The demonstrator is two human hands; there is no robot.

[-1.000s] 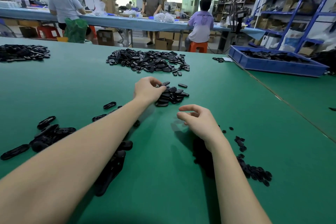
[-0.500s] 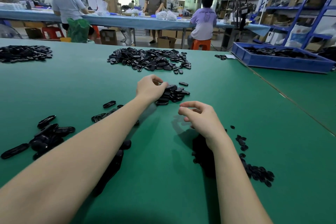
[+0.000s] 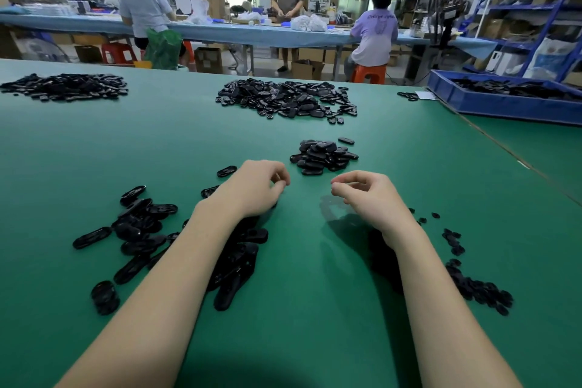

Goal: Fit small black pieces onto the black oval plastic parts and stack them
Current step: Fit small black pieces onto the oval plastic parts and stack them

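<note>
My left hand [image 3: 255,186] hovers over the green table [image 3: 299,309] with fingers loosely curled and nothing visible in them. My right hand [image 3: 368,195] is level with it to the right, also loosely curled, with thumb and forefinger tips close together and no piece showing between them. Just beyond both hands lies a small heap of black oval parts [image 3: 324,156]. Loose black oval parts [image 3: 141,224] are scattered to the left and under my left forearm. Small black pieces [image 3: 478,287] lie to the right of my right forearm.
A large pile of oval parts [image 3: 286,98] sits farther back in the middle, another pile [image 3: 66,86] at the far left. A blue bin [image 3: 504,104] of black parts stands at the back right. Three people work at a long blue table behind.
My left hand has drawn back from the small heap toward me. My right hand has shifted slightly right. The heap now shows in full.
</note>
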